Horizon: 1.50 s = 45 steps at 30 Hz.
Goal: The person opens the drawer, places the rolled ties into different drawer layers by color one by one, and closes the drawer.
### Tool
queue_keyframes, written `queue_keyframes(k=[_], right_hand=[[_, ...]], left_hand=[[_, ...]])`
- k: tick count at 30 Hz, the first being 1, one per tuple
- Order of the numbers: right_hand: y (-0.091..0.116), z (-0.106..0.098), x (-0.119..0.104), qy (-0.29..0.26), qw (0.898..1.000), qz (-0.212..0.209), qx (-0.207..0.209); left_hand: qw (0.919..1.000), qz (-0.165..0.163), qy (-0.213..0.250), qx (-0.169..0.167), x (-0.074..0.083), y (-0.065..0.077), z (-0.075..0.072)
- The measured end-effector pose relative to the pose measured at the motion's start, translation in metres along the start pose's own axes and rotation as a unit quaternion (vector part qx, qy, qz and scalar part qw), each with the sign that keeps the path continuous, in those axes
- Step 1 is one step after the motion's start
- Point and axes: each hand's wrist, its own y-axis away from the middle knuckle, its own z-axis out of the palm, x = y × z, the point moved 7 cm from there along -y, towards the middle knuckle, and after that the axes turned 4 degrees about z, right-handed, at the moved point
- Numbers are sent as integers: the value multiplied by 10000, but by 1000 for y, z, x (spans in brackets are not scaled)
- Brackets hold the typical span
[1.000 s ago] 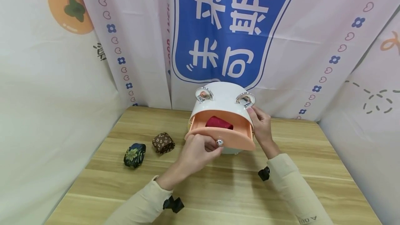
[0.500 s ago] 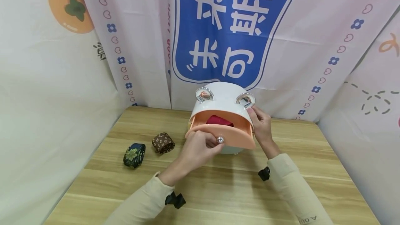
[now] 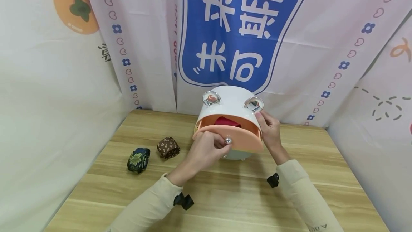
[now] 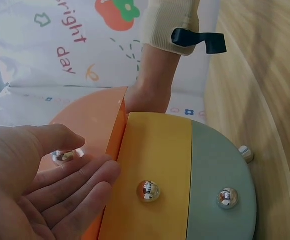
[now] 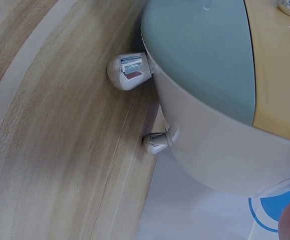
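Observation:
A white frog-like drawer box [image 3: 229, 97] with ring-shaped chrome eyes stands at the back of the table. Its top drawer, with an orange front [image 3: 244, 139], is pulled partway out, and a red rolled cloth [image 3: 227, 121] lies inside. My left hand [image 3: 204, 149] is at this drawer's chrome knob [image 4: 63, 156], which sits between thumb and index finger while the other fingers extend below. At the box's right side, my right hand [image 3: 270, 130] holds the shell just under the eye, thumb in front; its other fingers are mostly hidden. Yellow [image 4: 157, 150] and green [image 4: 222, 165] drawers are shut.
Left of the box on the wooden table [image 3: 251, 199] lie a brown flowered roll [image 3: 168, 147] and a dark blue roll with a yellow-green flower [image 3: 138, 160], both of cloth. A printed curtain [image 3: 299, 81] hangs close behind the box.
The orange drawer has slid slightly inward, with my left hand moving along at its knob. Less of the red cloth shows. My right hand stays on the box.

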Motion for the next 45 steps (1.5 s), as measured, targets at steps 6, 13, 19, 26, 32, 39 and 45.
queue_keyframes(k=[6, 13, 19, 26, 32, 39, 45], right_hand=[[0, -2, 1, 52, 10000, -9, -12], [-1, -2, 2, 16, 10000, 20, -42], [-2, -4, 0, 49, 10000, 29, -73], [-3, -5, -1, 138, 9998, -44, -101], [-3, -7, -1, 141, 9998, -134, -69], [-4, -7, 0, 187, 9997, -129, -40], [-3, -3, 2, 264, 9996, -89, -110]], left_hand=[[9999, 26, 126, 43, -3, -6, 1], [10000, -3, 26, 68, -5, -14, 2], [9999, 47, -7, 98, -7, -20, 3], [9997, 104, -123, 189, -9, -27, 3], [9993, 176, -254, 206, -9, -33, 5], [9994, 170, -222, 197, -12, -37, 6], [9994, 16, -282, 203, -18, -37, 5]])
